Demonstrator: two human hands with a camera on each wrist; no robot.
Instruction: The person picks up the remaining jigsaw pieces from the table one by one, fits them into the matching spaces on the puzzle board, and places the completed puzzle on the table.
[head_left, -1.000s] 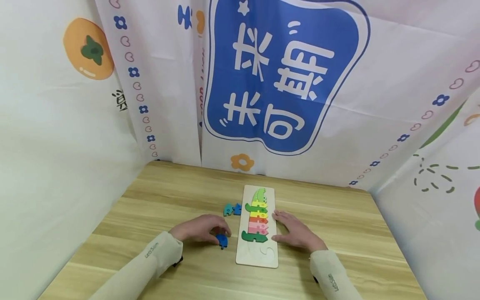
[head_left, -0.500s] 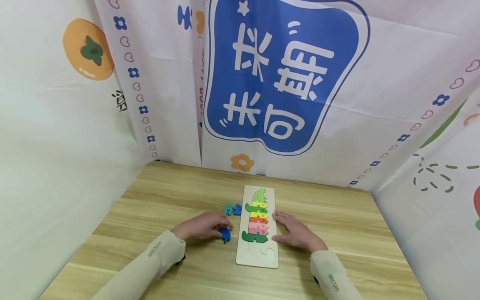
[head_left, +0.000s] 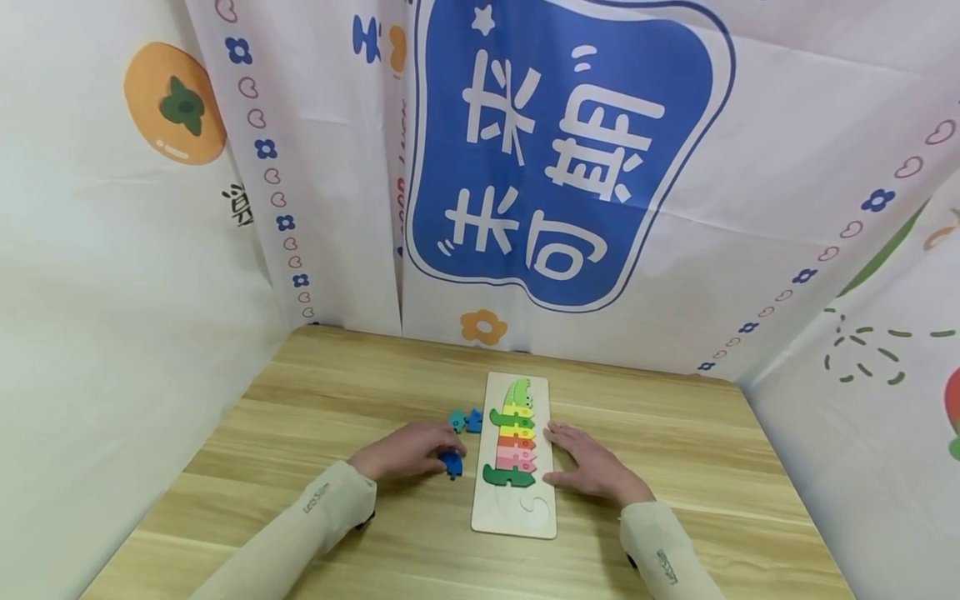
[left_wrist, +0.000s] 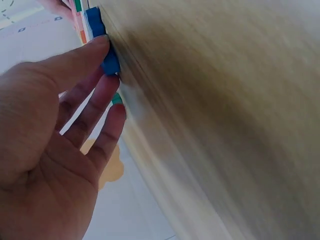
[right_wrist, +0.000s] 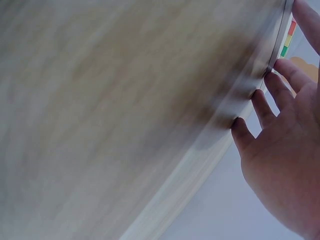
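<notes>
In the head view, a pale wooden puzzle board [head_left: 495,518] lies on the table, bearing a crocodile in coloured segments: light green head [head_left: 518,392], yellow, red and pink slices, and a dark green piece [head_left: 510,477] towards the near end. A dark blue puzzle piece [head_left: 453,467] is just left of the board, pinched by my left hand [head_left: 408,451]. The left wrist view shows the thumb on one face of the blue piece [left_wrist: 95,21]. My right hand [head_left: 594,468] lies spread along the board's right edge, its fingertips [right_wrist: 240,125] touching down in the right wrist view.
Beyond my left hand lie a teal puzzle piece [head_left: 457,419] and another blue puzzle piece [head_left: 474,421], close to the board's left edge. The wooden table [head_left: 337,375] meets a printed cloth wall [head_left: 352,250] at the back, with more cloth on both sides.
My left hand has moved the blue piece slightly away from me and to the right, and the piece has turned a little. The right hand stays by the board.
</notes>
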